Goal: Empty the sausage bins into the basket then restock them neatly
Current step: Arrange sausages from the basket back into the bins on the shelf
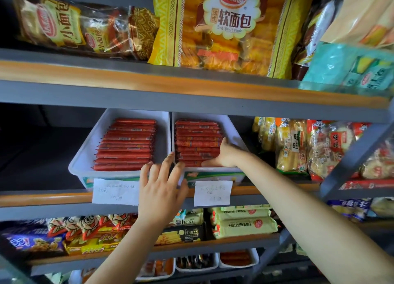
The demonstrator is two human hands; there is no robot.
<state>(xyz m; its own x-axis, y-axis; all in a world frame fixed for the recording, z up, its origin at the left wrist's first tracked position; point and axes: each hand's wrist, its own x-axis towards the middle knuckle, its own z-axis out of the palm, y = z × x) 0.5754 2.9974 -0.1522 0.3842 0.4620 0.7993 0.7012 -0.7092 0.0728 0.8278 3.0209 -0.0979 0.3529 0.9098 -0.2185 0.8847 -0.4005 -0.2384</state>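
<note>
Middle shelf carries two white bins side by side, walls touching. Left bin: red sausages stacked in neat crosswise rows, level, filling the centre, with bare floor showing at either end. Right bin: same red sausages, also in tidy crosswise rows. Each bin has a handwritten paper label on its front; left label, right label, writing too faint to read. Left hand is raised at the front where the two bins meet, fingers straight and spread, fingertips on the rims, holding nothing. Right hand reaches into the right bin from the right, thumb along the near end of the rows and fingers over the right ends of the sausages; whether it actually pinches any I cannot tell. No basket in view. Shelf above holds large bread bags. Right of the bins, same shelf: snack packets. Shelf below: biscuit boxes and more packets. Lowest level: three white trays, contents blurred.
</note>
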